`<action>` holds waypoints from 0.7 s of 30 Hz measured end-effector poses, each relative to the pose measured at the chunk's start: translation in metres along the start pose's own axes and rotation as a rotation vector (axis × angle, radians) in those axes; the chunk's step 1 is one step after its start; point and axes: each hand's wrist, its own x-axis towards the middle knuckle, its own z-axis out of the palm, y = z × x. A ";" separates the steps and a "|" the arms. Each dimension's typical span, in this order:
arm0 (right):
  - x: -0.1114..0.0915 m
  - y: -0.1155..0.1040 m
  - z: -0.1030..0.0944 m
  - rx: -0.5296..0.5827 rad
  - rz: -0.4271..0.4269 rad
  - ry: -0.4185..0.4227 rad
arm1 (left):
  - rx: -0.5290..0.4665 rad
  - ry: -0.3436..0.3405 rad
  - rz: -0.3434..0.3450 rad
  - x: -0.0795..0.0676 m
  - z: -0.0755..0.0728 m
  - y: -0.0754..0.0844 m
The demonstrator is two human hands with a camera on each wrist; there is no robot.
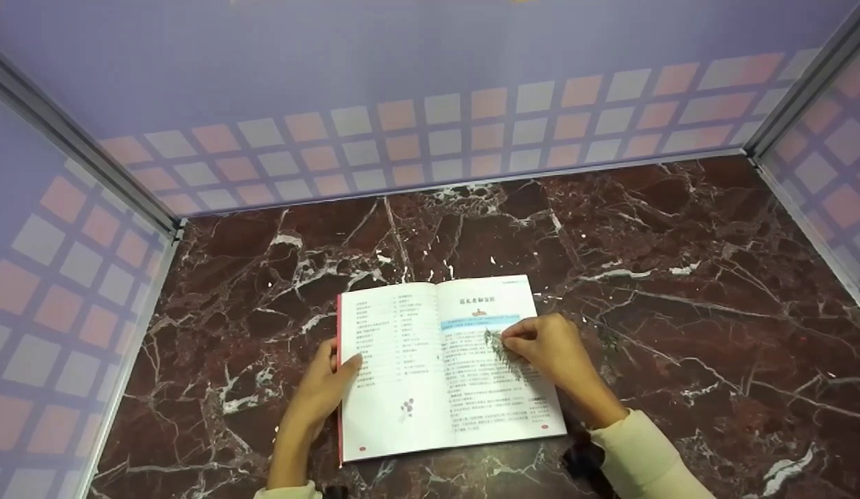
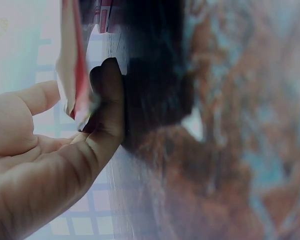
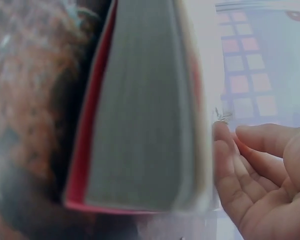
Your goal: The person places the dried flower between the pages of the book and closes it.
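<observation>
An open book (image 1: 395, 360) lies on the marble table, its red cover showing along the left edge. My left hand (image 1: 322, 388) grips that left edge, thumb on the page and fingers under the cover. In the left wrist view, the left hand (image 2: 65, 155) has its thumb and fingers on either side of the book's edge (image 2: 72, 65). Over the right page, my right hand (image 1: 551, 346) pinches a feathery green sprig (image 1: 500, 352). In the right wrist view, the sprig's tip (image 3: 222, 117) shows above the right hand (image 3: 260, 175), beside the thick page block (image 3: 140, 110).
A dark green sprig (image 1: 610, 339) lies on the marble table (image 1: 679, 291) right of the book. Purple panels (image 1: 402, 62) with pink and white squares stand at the back and both sides. Black gear (image 1: 583, 457) sits at the right wrist.
</observation>
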 end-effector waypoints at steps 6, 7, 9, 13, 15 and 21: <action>-0.004 -0.002 -0.005 -0.072 -0.047 0.001 | -0.008 0.000 0.003 -0.001 0.000 -0.001; -0.005 -0.002 -0.006 -0.084 -0.054 -0.002 | -0.010 0.000 0.003 -0.001 0.000 -0.001; -0.006 -0.003 -0.008 -0.102 -0.064 -0.011 | -0.011 0.000 0.000 -0.001 0.000 -0.001; -0.006 -0.003 -0.011 -0.119 -0.082 -0.022 | -0.009 0.001 -0.005 0.000 0.000 0.000; -0.007 -0.003 -0.013 -0.124 -0.091 -0.019 | -0.010 -0.002 -0.005 0.001 0.000 0.000; -0.010 -0.003 -0.014 -0.125 -0.119 -0.022 | 0.021 -0.010 -0.013 -0.001 -0.002 0.002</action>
